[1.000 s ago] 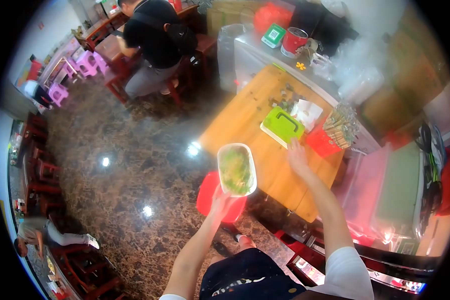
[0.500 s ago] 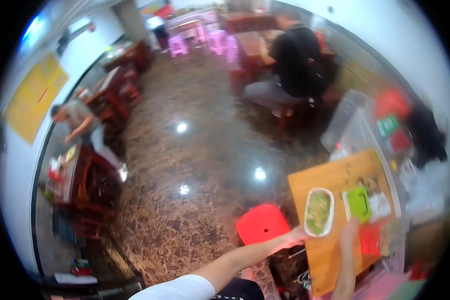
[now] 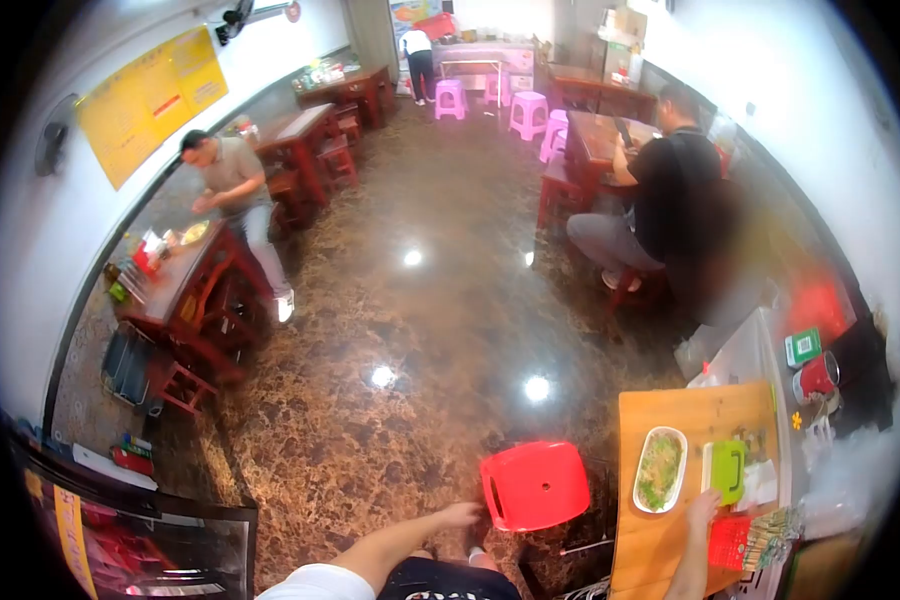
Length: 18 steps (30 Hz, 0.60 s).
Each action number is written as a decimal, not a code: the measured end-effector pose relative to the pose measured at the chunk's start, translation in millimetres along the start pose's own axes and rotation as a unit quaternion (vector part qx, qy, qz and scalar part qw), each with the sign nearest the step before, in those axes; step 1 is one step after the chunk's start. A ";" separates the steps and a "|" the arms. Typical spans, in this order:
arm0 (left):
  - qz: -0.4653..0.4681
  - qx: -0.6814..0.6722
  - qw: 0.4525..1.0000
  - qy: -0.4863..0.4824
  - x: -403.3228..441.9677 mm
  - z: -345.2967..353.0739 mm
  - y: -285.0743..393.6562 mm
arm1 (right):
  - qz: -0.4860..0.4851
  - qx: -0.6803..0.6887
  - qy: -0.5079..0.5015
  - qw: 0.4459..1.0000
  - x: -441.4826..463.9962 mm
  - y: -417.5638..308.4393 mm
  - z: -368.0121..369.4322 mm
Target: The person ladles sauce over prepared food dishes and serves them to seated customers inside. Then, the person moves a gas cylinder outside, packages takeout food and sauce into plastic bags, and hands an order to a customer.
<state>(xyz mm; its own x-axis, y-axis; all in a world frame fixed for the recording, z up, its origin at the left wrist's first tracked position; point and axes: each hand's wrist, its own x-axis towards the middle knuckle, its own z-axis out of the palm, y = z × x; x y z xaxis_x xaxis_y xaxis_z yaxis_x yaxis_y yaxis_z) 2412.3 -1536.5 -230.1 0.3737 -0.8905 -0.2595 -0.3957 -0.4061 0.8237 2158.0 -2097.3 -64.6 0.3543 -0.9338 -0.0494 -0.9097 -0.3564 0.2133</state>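
My left hand (image 3: 460, 515) is low in the middle, at the left edge of a red plastic stool (image 3: 538, 488). Its fingers look stretched out with nothing in them; whether they touch the stool I cannot tell. Over the wooden table my right hand (image 3: 704, 506) reaches to the near edge of a white container with a bright green handled lid (image 3: 728, 472). Those fingers seem extended, not wrapped round anything. Left of that container lies a white oval dish of shredded green food (image 3: 660, 468). A red basket (image 3: 729, 542) sits just right of my right wrist.
The wooden table (image 3: 642, 560) stands at the lower right. Wrapped sticks (image 3: 773, 535), a red can (image 3: 818, 374) and plastic bags (image 3: 850, 495) are beyond it. One person (image 3: 232, 190) stands left; another (image 3: 670, 190) sits right. Purple stools (image 3: 528, 115) stand at the back.
My left hand has moved away from the oval dish, left and down to the stool. My right hand stays near the green-lidded container. The view has tilted up and turned left.
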 end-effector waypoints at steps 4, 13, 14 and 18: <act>-0.331 0.111 0.929 -0.119 -168.4 -48.8 -71.3 | 0.025 0.077 0.106 0.991 -2.7 -2.3 39.9; -0.326 -0.071 0.937 0.106 -342.4 36.3 -91.4 | -0.238 0.317 0.120 0.910 -198.5 -187.0 19.1; -0.404 -0.449 0.739 0.299 -328.5 61.8 -73.1 | -0.224 0.401 0.044 0.887 -233.5 -218.6 14.5; -0.302 -0.404 0.817 0.280 -320.2 78.4 25.4 | -0.506 0.428 -0.039 0.748 -340.4 -322.7 59.6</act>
<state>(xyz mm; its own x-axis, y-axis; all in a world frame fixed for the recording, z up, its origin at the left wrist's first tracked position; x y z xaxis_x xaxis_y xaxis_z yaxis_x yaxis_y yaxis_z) 2216.8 -1277.7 -165.6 0.7107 -0.2526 -0.6566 0.6006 -0.2681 0.7532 2318.0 -1666.2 -174.8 0.9718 -0.1592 0.1740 -0.0007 -0.7395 -0.6731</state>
